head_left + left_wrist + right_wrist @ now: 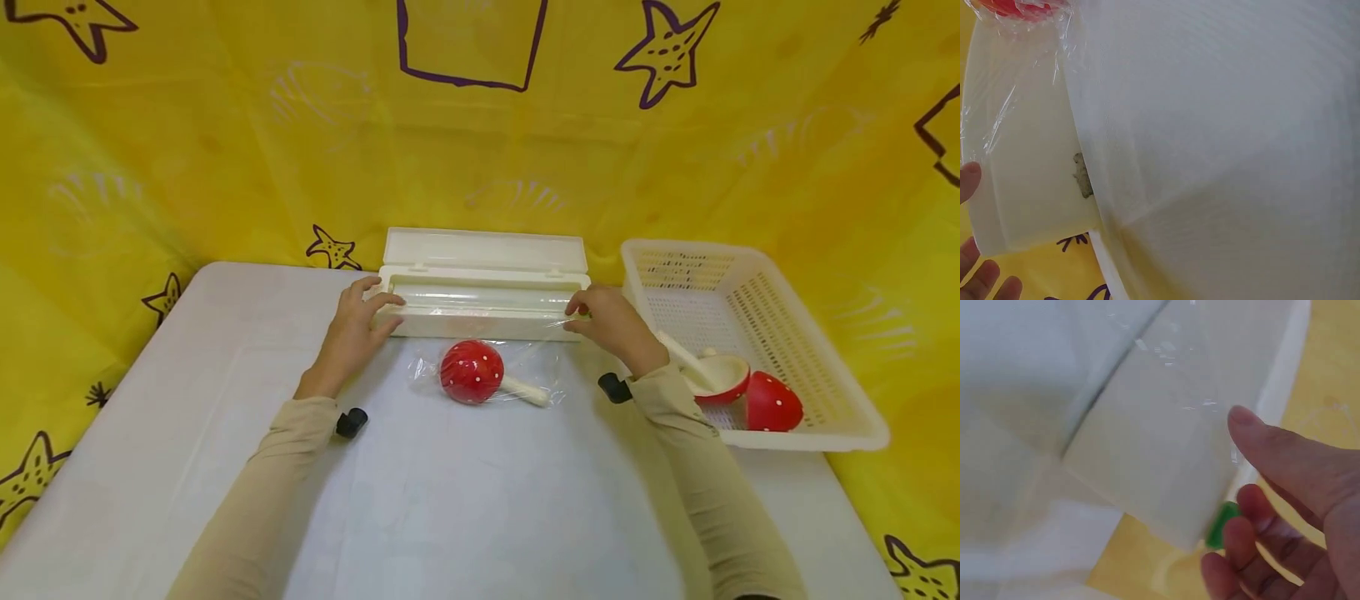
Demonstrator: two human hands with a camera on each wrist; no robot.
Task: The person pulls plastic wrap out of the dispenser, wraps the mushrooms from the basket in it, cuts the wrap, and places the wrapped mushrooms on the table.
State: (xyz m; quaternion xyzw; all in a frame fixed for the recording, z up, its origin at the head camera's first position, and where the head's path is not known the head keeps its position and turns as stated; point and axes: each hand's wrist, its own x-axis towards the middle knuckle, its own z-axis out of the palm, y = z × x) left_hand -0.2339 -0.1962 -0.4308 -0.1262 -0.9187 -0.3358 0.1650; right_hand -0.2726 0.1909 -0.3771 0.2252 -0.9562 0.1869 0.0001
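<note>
A white cling film dispenser box [480, 323] stands at the back of the table with its lid [486, 250] raised and a film roll [487, 297] inside. My left hand [358, 321] is at the box's left end, fingers spread and loosely bent. At the right end is my right hand [611, 323], its fingertips by a green slider [1222, 525], thumb apart from the fingers. Clear film [1016, 94] hangs down over the box front. Before the box lies a red ladle [471, 372] with white dots and a white handle, round side up, under the film.
To the right stands a white plastic basket [813, 333]. It contains another red ladle [723, 379], hollow side up, and a red dotted piece [772, 402]. A yellow patterned cloth [480, 150] hangs behind the white table [480, 500].
</note>
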